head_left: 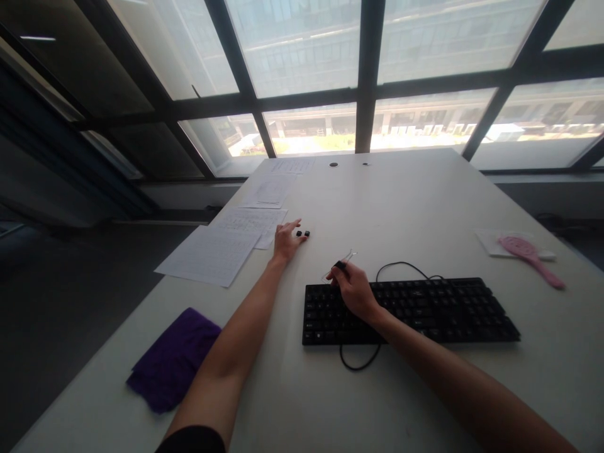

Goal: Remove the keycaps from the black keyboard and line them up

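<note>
Fingers of my left hand (284, 241) are parted beside two small black blocky pieces (302, 233) on the white desk (415, 207), inward from the white paper sheets (212, 251) along its left edge; contact I cannot tell. My right hand's (356, 289) fingers clamp a small black object with thin wires (340, 265) over the black rectangular keyboard's (438, 311) left part.

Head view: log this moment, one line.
left hand: at two small black pieces | right hand: gripping thin wire tool with black part, over black rectangular keyboard | nearby: folded purple cloth, pink oval hairbrush
</note>
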### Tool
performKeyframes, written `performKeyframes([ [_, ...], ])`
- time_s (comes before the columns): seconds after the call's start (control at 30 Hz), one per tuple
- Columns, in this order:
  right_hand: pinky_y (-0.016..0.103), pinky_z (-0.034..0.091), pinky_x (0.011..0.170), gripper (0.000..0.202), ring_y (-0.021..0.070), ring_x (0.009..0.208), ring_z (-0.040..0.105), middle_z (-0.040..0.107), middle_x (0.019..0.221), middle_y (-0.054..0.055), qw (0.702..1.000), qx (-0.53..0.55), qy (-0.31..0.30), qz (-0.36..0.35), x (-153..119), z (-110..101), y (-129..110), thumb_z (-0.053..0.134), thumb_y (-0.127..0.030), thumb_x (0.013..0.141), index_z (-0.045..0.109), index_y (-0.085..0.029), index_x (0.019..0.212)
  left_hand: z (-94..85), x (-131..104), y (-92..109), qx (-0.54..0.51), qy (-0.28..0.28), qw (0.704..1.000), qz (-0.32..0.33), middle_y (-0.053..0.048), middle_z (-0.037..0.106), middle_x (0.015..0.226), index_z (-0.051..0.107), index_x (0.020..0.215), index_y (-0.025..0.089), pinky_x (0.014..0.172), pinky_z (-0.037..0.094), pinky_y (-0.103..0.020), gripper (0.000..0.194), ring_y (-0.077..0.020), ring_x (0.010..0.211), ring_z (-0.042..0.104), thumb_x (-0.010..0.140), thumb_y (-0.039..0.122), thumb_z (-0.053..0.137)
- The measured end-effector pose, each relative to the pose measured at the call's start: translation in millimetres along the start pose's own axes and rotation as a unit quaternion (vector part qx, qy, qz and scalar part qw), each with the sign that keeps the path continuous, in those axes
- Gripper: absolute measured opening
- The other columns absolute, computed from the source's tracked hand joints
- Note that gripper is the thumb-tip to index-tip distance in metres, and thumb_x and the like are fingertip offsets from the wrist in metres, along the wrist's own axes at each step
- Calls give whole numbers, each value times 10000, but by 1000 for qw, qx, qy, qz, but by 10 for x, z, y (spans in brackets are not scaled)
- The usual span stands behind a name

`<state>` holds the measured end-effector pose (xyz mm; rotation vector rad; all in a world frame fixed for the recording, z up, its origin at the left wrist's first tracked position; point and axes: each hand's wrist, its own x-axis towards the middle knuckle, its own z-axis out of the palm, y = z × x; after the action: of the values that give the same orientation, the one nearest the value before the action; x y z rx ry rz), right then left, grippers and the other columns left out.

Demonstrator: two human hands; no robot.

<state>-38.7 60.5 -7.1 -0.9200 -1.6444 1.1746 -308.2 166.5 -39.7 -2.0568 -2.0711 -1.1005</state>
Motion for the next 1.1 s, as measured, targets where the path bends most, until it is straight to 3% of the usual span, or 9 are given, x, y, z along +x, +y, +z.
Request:
performKeyframes([
  [0.23,272,448,637,301,162,643,593,647,685,21,1000,-8,-1,-3,-3,-13,0,488,-376,968,644,-192,787,-8,37,-153,-71,-18,995,-69,-51,744,983,546,1362,189,809,473,-331,709,-177,770,581,702,240,797],
  [0.53,278,462,637,282,163,651,602,655,714,35,999,30,14,5,9,-6,-17,505,-377,955,615,-185,781,-7,49,-141,-88,-30,991,-94,-55,748,1000,503,1398,169,791,470,-312,784,-166,760,571,681,260,806],
  [0.63,281,476,629,265,168,662,605,658,750,44,998,50,34,0,27,-72,-51,510,-393,947,587,-188,798,-66,19,-71,-92,-10,990,-106,-78,732,1071,515,1383,166,779,474,-318,768,-175,783,587,681,256,812],
  [0.7,278,467,622,240,163,650,585,644,739,35,999,24,25,-16,34,-135,-64,516,-383,941,576,-196,803,-134,-52,53,-90,25,990,-107,-92,717,1107,545,1346,160,790,477,-330,676,-187,808,596,720,251,784],
  [0.8,274,438,625,212,158,642,551,617,701,16,998,-43,-9,-40,26,-196,-58,514,-341,932,573,-202,784,-273,-285,391,-88,50,992,-70,-91,717,1086,612,1247,157,838,478,-356,440,-196,830,605,816,213,683],
  [0.87,273,420,632,208,158,646,536,603,688,8,996,-69,-28,-52,15,-198,-47,508,-315,928,575,-201,767,-367,-528,681,-102,21,994,-36,-75,727,1034,653,1167,170,842,488,-356,308,-192,826,618,863,175,603],
  [0.97,271,404,644,200,158,658,526,600,695,3,992,-87,-48,-73,11,-175,-48,505,-288,925,581,-199,762,-465,-948,1082,-147,-59,987,-11,-43,741,950,670,1112,201,832,512,-345,269,-180,817,649,895,143,523],
  [1.1,264,388,625,227,156,648,512,606,686,4,987,-107,-78,-88,41,-166,-73,481,-265,930,582,-195,740,-483,-1349,1354,-177,-94,980,11,-37,735,959,682,1058,217,868,519,-366,282,-199,919,661,878,100,499],
])
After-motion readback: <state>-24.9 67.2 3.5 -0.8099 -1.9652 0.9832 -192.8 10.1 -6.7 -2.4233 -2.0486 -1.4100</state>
